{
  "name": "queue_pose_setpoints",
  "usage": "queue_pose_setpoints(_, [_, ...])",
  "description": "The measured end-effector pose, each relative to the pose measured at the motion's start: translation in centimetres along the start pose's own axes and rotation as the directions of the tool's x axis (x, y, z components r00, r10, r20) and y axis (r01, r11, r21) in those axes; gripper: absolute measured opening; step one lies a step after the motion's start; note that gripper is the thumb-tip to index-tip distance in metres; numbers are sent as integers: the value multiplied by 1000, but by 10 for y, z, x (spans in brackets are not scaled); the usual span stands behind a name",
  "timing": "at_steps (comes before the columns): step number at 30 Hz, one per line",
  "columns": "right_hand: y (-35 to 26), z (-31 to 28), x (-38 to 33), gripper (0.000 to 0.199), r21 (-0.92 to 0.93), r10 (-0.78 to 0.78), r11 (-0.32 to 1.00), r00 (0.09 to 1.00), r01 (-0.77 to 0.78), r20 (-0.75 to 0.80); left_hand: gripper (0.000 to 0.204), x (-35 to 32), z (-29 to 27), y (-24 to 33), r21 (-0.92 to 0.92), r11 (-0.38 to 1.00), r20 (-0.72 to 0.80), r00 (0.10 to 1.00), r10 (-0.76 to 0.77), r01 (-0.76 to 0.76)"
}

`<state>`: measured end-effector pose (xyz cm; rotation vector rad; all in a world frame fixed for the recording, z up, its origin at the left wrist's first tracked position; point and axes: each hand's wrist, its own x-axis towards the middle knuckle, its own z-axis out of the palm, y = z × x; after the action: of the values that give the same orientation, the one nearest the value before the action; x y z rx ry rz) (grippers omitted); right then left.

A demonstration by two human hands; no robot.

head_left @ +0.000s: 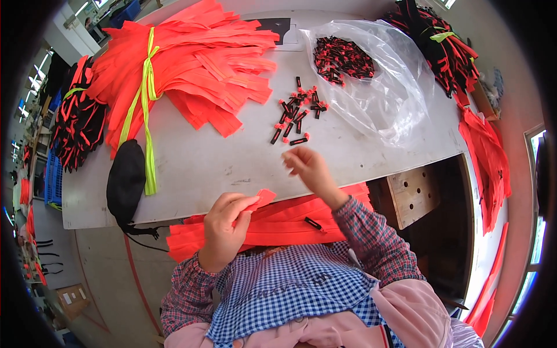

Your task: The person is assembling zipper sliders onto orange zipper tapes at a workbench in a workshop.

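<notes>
My left hand [225,225] is closed, pinching the end of a red-orange fabric strip [266,197] between thumb and fingers. More red-orange strips [278,223] lie across my lap, with a small black pull [313,223] on them. Over the table's front part, my right hand [310,171] is raised with its fingers curled together; whatever is in the fingertips, if anything, is too small to make out. Just beyond it lies a loose scatter of small black-and-red pieces [299,113] that look like zipper pulls.
A large red-orange strip bundle [191,64], tied with a yellow-green band [148,87], covers the table's left. A clear plastic bag [400,98] holds many similar pieces. Beside the front edge sits a black pouch [126,180]. Red strips [484,162] hang at the right; below is a wooden box [413,194].
</notes>
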<state>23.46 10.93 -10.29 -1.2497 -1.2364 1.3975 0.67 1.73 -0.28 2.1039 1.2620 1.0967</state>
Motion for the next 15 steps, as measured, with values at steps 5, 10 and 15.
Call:
queue_pose_setpoints(5, [8, -49, 53, 27, -674, -308, 737, 914, 55, -262, 18, 4, -9, 11, 17, 995, -81, 992, -100, 101])
queue_pose_setpoints(10, [20, -62, 63, 29, -856, -305, 515, 941, 32, -148, 15, 8, -14, 10, 21, 996, -112, 990, -87, 90])
queue_pose_setpoints(15, [-32, -32, 21, 22, -205, 21, 979, 1000, -25, -23, 14, 7, -24, 3, -47, 987, -149, 976, -157, 152])
